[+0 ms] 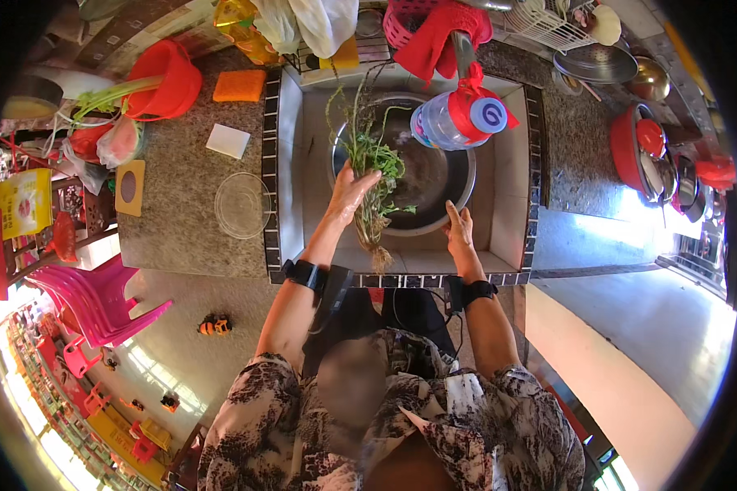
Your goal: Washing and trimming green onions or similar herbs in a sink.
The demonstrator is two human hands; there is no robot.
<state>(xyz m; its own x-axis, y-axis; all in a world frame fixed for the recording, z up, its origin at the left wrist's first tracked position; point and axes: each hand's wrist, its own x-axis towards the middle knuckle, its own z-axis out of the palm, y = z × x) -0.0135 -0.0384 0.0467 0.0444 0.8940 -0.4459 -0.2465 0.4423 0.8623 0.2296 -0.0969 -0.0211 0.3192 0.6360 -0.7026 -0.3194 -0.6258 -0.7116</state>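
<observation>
In the head view, my left hand (350,191) holds a bunch of leafy greens (368,212) with long stems and pale roots. The bunch lies over the left side of a round metal basin (467,190) that stands in a tiled sink (510,184). Dark water (414,159) shows in the basin. My right hand (459,227) is at the basin's lower right rim, thumb and fingers around the edge. A plastic bottle (433,123), tied with red cloth to the metal faucet (464,52), hangs above the basin's upper right.
Left counter: an orange sponge (239,86), a white block (228,141), a clear round lid (241,205) and a red bucket (166,83) with green stalks. Right counter: a red basin (626,147) of kitchenware. A red cloth (433,37) hangs behind the sink.
</observation>
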